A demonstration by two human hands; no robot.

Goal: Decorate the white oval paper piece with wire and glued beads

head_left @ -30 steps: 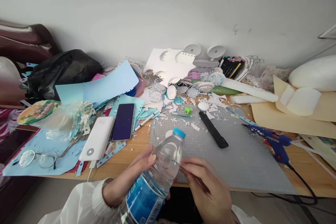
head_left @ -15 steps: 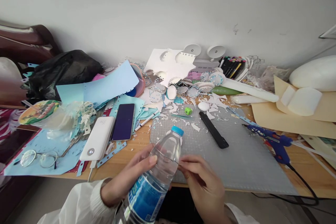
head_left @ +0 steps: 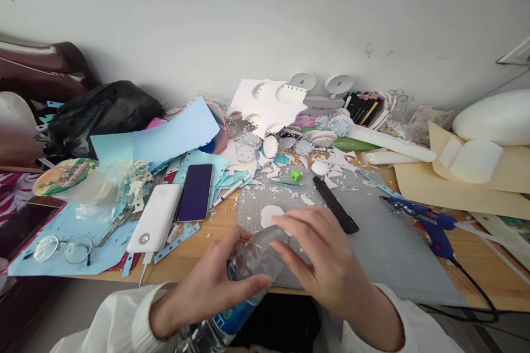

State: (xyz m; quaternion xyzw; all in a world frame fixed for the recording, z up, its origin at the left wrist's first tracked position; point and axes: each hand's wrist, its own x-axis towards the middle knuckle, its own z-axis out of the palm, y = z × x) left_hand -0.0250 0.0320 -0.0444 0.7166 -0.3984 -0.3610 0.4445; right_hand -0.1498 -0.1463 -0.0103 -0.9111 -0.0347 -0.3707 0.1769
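A clear plastic water bottle (head_left: pixel 260 251) with a blue label leans toward the table, its lower end down by my lap. My left hand (head_left: pixel 219 281) is wrapped around its body, the thumb lying across the front. My right hand (head_left: pixel 327 256) closes over the neck end, fingers curled around it; the cap is hidden behind them. Just beyond the bottle top, a white paper disc (head_left: pixel 271 214) lies on the grey cutting mat (head_left: pixel 385 253). A black utility knife (head_left: pixel 335 205) rests on the mat past my right hand.
On the right lies a blue glue gun (head_left: pixel 430 223) with its cord. A white power bank (head_left: pixel 155 218), a phone (head_left: pixel 194 192) and glasses (head_left: pixel 64 250) lie to the left. Paper scraps (head_left: pixel 335 162), a small green cube (head_left: pixel 296 175) and decorated discs crowd the back.
My right hand has moved from the bottle's side up over its neck, covering the blue cap. The bottle has dropped lower, and my left hand now grips nearer the label.
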